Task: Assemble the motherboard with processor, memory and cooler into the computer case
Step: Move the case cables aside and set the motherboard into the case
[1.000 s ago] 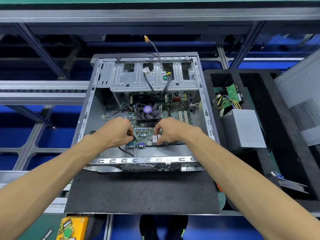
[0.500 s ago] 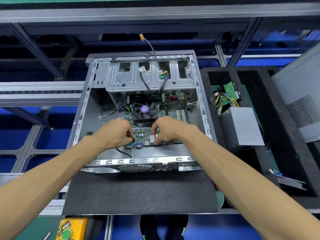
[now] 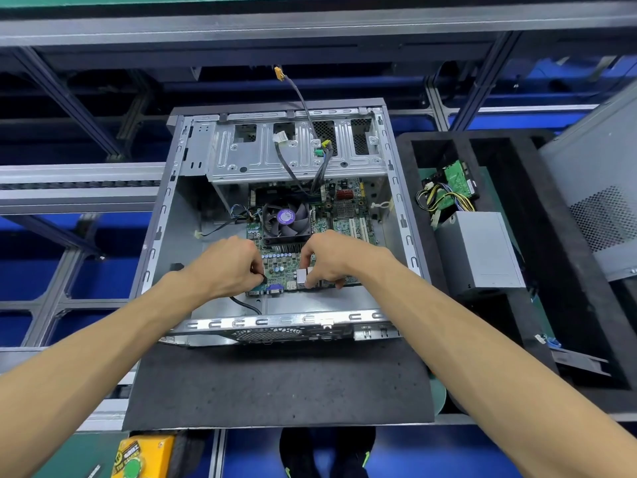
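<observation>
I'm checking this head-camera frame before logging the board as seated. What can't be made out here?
- Motherboard near edge and rear ports: partly hidden by the left hand and right hand.
- Left grip: fingers curl around a black cable; the contact point is hidden.
- Board's far end: covered by the drive cage.
- Mounting screws: too small to tell.
- Cooler fan label: unreadable.

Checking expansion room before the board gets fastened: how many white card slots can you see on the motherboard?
2. Both white slots stand side by side on the motherboard, right of the cooler fan, beyond the right hand. More may be hidden under that hand.
</observation>
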`<state>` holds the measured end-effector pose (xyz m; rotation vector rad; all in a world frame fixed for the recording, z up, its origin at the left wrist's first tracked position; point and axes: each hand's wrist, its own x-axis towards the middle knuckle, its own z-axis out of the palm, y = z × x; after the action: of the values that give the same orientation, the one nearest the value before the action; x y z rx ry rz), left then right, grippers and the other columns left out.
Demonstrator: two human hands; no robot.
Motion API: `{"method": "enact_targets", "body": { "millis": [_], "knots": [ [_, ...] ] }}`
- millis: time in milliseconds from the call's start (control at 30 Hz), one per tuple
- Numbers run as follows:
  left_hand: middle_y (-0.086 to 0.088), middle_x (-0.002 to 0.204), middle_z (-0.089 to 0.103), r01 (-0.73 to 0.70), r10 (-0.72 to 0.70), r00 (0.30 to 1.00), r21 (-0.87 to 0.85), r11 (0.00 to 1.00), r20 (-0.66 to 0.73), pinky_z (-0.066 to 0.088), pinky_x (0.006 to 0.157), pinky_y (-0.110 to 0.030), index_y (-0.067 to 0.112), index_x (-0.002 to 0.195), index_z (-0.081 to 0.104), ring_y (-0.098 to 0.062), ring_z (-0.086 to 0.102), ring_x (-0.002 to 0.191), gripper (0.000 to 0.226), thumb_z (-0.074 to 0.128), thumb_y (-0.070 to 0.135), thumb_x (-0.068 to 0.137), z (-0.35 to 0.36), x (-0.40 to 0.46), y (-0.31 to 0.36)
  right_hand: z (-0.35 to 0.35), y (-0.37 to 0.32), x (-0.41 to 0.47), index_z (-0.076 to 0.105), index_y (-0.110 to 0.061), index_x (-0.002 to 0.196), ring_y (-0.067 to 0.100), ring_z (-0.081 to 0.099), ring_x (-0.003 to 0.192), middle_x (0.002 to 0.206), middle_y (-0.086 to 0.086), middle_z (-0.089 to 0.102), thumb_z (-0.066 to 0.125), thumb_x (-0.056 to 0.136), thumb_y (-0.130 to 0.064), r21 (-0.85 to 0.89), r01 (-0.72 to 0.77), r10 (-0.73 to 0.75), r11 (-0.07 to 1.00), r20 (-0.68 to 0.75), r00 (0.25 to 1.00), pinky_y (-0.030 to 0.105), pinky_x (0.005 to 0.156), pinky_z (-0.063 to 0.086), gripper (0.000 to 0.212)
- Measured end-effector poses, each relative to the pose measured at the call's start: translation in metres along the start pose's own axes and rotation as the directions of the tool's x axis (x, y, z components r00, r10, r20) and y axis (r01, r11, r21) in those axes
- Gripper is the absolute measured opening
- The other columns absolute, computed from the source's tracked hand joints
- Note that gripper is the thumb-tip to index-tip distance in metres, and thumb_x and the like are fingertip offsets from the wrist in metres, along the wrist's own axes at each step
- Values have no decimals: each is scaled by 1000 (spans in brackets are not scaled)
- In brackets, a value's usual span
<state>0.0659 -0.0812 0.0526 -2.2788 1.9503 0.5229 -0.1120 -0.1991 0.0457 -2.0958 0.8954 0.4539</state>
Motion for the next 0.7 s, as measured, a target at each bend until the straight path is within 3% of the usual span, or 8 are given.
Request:
{"method": "enact_targets", "body": {
  "millis": [433, 600, 700],
  "knots": [
    [7, 88, 77, -19, 19, 1000, -3, 1000, 25, 57, 73, -30, 24, 90, 80, -15, 69, 79, 14, 68, 24, 84, 0, 2, 1, -1, -2, -2, 70, -13, 108, 17, 56, 38, 69, 6, 65, 83, 83, -16, 13, -4, 4, 1000, 2, 1000, 25, 47, 53, 28],
    [7, 89, 76, -2, 1, 1000, -31, 1000, -6, 45, 64, -22, 25, 91, 80, -10, 58, 70, 12, 70, 24, 84, 2, 1, -2, -1, -1, -2, 70, -12, 108, 15, 54, 35, 67, 6, 64, 83, 83, -14, 37, -9, 9, 999, 2, 1000, 24, 45, 53, 29],
    [8, 88, 77, 3, -5, 1000, -51, 999, -30, 47, 65, -22, 25, 90, 81, -8, 57, 69, 11, 72, 24, 84, 1, 0, -3, -1, -1, -2, 70, -11, 108, 17, 54, 38, 65, 6, 63, 83, 82, -14, 46, -12, 12, 999, 1, 1000, 26, 47, 56, 29]
  ]
}}
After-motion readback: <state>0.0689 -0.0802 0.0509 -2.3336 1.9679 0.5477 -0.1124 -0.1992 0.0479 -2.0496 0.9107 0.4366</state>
